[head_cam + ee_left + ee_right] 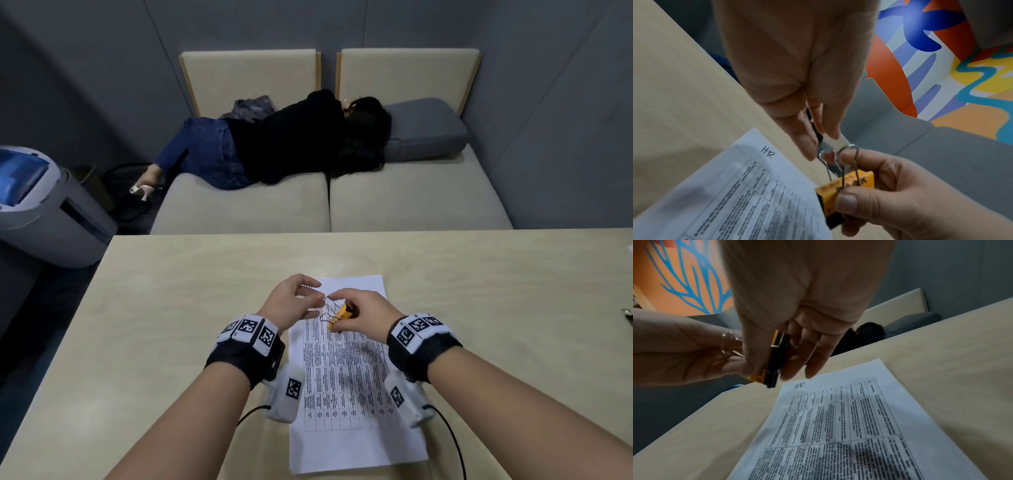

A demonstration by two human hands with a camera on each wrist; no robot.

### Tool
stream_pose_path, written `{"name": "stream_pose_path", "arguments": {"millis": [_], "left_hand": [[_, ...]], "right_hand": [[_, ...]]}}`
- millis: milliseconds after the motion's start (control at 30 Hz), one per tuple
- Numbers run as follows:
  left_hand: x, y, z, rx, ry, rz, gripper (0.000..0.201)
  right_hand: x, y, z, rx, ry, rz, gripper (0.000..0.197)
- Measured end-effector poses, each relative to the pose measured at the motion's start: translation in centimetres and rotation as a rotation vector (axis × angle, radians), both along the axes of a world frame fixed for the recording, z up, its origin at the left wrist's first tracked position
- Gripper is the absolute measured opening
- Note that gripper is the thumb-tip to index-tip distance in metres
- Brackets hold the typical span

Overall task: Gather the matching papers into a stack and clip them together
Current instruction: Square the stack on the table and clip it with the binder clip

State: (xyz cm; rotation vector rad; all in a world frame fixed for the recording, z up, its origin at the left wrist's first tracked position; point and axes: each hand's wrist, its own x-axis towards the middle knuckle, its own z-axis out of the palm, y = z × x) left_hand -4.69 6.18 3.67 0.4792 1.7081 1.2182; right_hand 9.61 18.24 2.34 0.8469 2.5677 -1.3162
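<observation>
- The right hand [363, 313] is pinching a yellow-and-black binder clip [846, 188], with the thumb pressed on its yellow side and the other fingers curled behind it.
- The clip is being held in the air above the far end of the papers [346, 370], not touching them.
- Its wire handles [838, 159] are standing up out of the clip body, toward the left hand [291, 305].
- The left hand is reaching in from the other side with its fingers nearly straight; the fingertips [807, 146] are right at the wire loops, but I cannot tell whether they are gripping a loop or only touching it.
- The papers are lying flat on the pale wooden worktop [178, 308], between the two forearms, as one printed sheet or a squared stack; how many sheets cannot be told.
- The top sheet is showing a printed table and the handwritten letters "HR" [799, 386] near its far edge.
- Beyond the worktop, a person in a black top and jeans [274, 144] is lying on a beige sofa [411, 198], head by a grey cushion [428, 128].
- A grey-and-blue appliance [37, 202] is standing on the floor at the left.
</observation>
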Motion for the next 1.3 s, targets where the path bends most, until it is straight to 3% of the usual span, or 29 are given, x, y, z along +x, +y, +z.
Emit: {"name": "stream_pose_path", "arguments": {"millis": [100, 200, 333, 467, 533, 633, 800, 900, 1000, 1300], "left_hand": [[-1.2, -0.4, -1.9, -0.155, 0.225, 0.061, 0.015], [-2.3, -0.9, -3.6, -0.333, 0.367, 0.169, 0.036], [-2.6, -0.9, -5.4, -0.509, 0.359, 0.133, 0.065], [-2.5, 0.2, -6.8, -0.533, 0.287, 0.162, 0.079], [-2.4, 1.2, -7.1, -0.551, 0.243, 0.168, 0.074], [-2.3, 2.4, -6.9, -0.617, 0.237, 0.119, 0.045], [-1.9, 2.8, -7.5, -0.756, 0.299, -0.058, 0.058], [-1.2, 2.9, -7.8, -0.662, 0.287, 0.038, 0.051], [-0.3, 2.6, -8.2, -0.490, 0.219, 0.166, 0.028], [0.6, 1.3, -8.4, -0.386, 0.217, 0.291, 0.027]], "right_hand": [[0.2, 1.1, -0.9, -0.020, -0.070, -0.053, 0.059], [0.8, 2.5, -1.9, -0.056, -0.120, -0.129, 0.070], [2.2, 4.3, -3.5, -0.010, -0.166, -0.236, 0.061], [2.9, 5.0, -4.7, 0.038, -0.158, -0.328, 0.055], [3.0, 5.1, -5.2, -0.030, -0.153, -0.334, 0.055], [2.8, 5.3, -5.5, -0.073, -0.151, -0.322, 0.055], [2.8, 5.4, -6.1, -0.063, -0.151, -0.363, 0.054], [3.0, 5.5, -6.5, -0.071, -0.133, -0.401, 0.054], [3.1, 5.4, -6.5, -0.090, -0.094, -0.447, 0.052], [2.7, 5.4, -6.2, -0.111, -0.070, -0.451, 0.048]]}}
